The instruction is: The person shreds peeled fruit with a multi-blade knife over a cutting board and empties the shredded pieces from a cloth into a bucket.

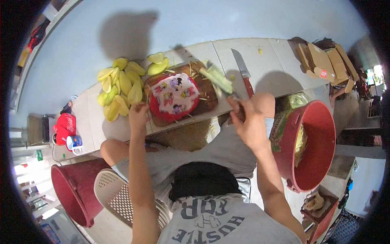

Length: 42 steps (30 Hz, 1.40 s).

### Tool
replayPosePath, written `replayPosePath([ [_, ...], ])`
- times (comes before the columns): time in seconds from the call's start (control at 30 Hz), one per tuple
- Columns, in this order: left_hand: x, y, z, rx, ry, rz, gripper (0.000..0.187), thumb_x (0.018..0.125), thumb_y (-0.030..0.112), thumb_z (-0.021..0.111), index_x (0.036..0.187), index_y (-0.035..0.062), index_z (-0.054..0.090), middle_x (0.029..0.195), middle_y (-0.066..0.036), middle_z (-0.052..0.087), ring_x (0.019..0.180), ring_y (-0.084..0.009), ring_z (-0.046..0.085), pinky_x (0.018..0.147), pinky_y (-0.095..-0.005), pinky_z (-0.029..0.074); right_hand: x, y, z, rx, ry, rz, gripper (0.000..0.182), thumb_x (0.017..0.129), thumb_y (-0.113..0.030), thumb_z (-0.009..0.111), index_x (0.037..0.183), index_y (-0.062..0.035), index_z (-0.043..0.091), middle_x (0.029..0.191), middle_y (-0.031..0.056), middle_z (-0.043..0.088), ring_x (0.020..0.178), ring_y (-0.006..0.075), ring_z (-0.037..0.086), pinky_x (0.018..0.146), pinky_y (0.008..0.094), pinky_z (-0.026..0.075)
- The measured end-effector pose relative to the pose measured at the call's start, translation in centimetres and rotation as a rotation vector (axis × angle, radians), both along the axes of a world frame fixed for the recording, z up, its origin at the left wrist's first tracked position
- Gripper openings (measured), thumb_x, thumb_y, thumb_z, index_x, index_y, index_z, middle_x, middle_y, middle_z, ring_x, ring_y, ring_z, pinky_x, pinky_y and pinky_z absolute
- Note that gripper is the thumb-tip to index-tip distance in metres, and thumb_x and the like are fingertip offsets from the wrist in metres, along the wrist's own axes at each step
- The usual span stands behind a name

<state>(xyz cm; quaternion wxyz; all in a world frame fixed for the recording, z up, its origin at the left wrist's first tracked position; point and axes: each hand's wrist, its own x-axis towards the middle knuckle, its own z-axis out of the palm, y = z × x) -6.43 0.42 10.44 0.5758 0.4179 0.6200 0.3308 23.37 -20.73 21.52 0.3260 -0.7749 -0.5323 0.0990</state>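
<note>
On a brown wooden chopping board (211, 99) lies a red and white cartoon-print cloth (174, 95). My left hand (139, 116) is at the cloth's left edge, its fingers closed and seemingly pinching it. My right hand (248, 124) is wrapped round the dark handle of a knife (218, 79). Motion blurs its blade, which points up and left over the board's right side, with a pale green patch along it. Left of the board are several peeled yellow-green fruits (126, 83), mango-like in shape. Thin pale shreds lie around the board's edges.
Another knife (242, 69) with a red-brown handle lies on the tiled surface (199, 51), right of the board. A red bucket (321, 142) with pale shreds stands at right, another red bucket (77, 195) at left. A mug (74, 143) and cardboard boxes (325, 61) are farther out.
</note>
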Motion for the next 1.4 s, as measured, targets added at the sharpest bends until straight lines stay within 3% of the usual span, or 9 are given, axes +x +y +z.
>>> replayPosePath([
  [0.03, -0.2, -1.2, 0.1, 0.004, 0.001, 0.005, 0.017, 0.093, 0.007, 0.061, 0.109, 0.0042, 0.059, 0.11, -0.008, 0.065, 0.099, -0.0206, 0.063, 0.082, -0.0358, 0.055, -0.4, 0.5, -1.0, 0.004, 0.001, 0.005, 0.034, 0.082, -0.008, 0.071, 0.113, -0.0022, 0.06, 0.095, 0.0233, 0.064, 0.084, 0.0455, 0.064, 0.073, 0.0507, 0.052],
  [0.17, 2.0, -5.6, 1.7, 0.846, 0.463, -0.211, 0.038, 0.08, -0.001, 0.064, 0.117, 0.0045, 0.061, 0.123, -0.017, 0.059, 0.118, -0.0338, 0.055, 0.103, -0.0449, 0.044, -2.2, 1.9, -3.6, -0.12, -0.121, 0.11, 0.038, 0.08, -0.013, 0.073, 0.114, -0.0032, 0.059, 0.097, 0.0201, 0.064, 0.087, 0.042, 0.065, 0.074, 0.0512, 0.053],
  [0.23, 3.9, -7.1, 2.3, 1.004, 0.493, -0.319, 0.049, 0.073, -0.003, 0.066, 0.12, 0.0112, 0.063, 0.132, -0.017, 0.053, 0.125, -0.041, 0.046, 0.108, -0.0486, 0.037, -3.0, 2.6, -4.7, -0.133, -0.145, 0.137, 0.039, 0.079, -0.012, 0.073, 0.115, -0.0038, 0.059, 0.1, 0.0188, 0.064, 0.087, 0.0412, 0.065, 0.076, 0.05, 0.054],
  [0.43, 8.2, -6.8, 4.9, 1.354, 0.393, -0.616, 0.058, 0.069, -0.003, 0.067, 0.121, 0.0224, 0.066, 0.144, -0.014, 0.046, 0.132, -0.0413, 0.039, 0.111, -0.0513, 0.031, -3.2, 2.2, -3.9, -0.059, -0.126, 0.17, 0.04, 0.077, -0.011, 0.073, 0.114, -0.0056, 0.061, 0.1, 0.017, 0.064, 0.091, 0.0392, 0.065, 0.08, 0.0488, 0.054],
  [0.57, 12.5, -7.2, 7.1, 1.347, 0.314, -0.814, 0.06, 0.062, -0.003, 0.067, 0.116, 0.024, 0.073, 0.15, -0.014, 0.043, 0.134, -0.0413, 0.036, 0.113, -0.051, 0.027, -1.1, -1.4, -1.1, -0.057, -0.124, 0.022, 0.041, 0.075, -0.007, 0.074, 0.114, -0.0052, 0.062, 0.101, 0.0166, 0.065, 0.092, 0.038, 0.066, 0.08, 0.0477, 0.054],
  [0.8, 26.0, -13.4, 11.8, 1.487, 0.051, -1.174, 0.068, 0.068, 0.004, 0.07, 0.122, 0.0437, 0.069, 0.159, -0.006, 0.033, 0.139, -0.0382, 0.03, 0.115, -0.0558, 0.025, 3.2, -13.9, 4.3, 0.068, -0.331, -0.465, 0.045, 0.069, 0.005, 0.074, 0.114, -0.0011, 0.067, 0.105, 0.0181, 0.068, 0.098, 0.0349, 0.068, 0.085, 0.0416, 0.055],
  [1.0, 37.3, -23.5, 13.6, 1.528, -0.381, -1.429, 0.048, 0.078, 0.009, 0.067, 0.113, 0.0414, 0.074, 0.16, -0.002, 0.032, 0.141, -0.0314, 0.032, 0.115, -0.0597, 0.021, 4.6, -24.9, 5.3, -0.033, -0.536, -0.879, 0.038, 0.078, 0.004, 0.072, 0.116, 0.0013, 0.067, 0.107, 0.0163, 0.069, 0.096, 0.0303, 0.07, 0.082, 0.0402, 0.056],
  [1.17, 41.6, -29.5, 11.8, 1.471, -0.411, -1.526, 0.051, 0.081, 0.006, 0.064, 0.118, 0.0398, 0.072, 0.16, -0.005, 0.031, 0.144, -0.0326, 0.029, 0.117, -0.0601, 0.02, 4.0, -30.2, 4.5, -0.216, -0.478, -1.012, 0.041, 0.075, 0.004, 0.072, 0.116, -0.0002, 0.068, 0.107, 0.0164, 0.068, 0.097, 0.0321, 0.069, 0.085, 0.0415, 0.056],
  [1.4, 44.2, -32.2, 8.3, 1.263, -0.048, -1.675, 0.06, 0.084, 0.004, 0.059, 0.136, 0.0337, 0.061, 0.159, -0.013, 0.033, 0.149, -0.0384, 0.024, 0.118, -0.0655, 0.017, 2.7, -33.5, 3.8, -0.34, -0.384, -0.979, 0.037, 0.076, 0.0, 0.074, 0.113, -0.001, 0.069, 0.106, 0.0164, 0.07, 0.096, 0.0336, 0.069, 0.084, 0.0428, 0.055],
])
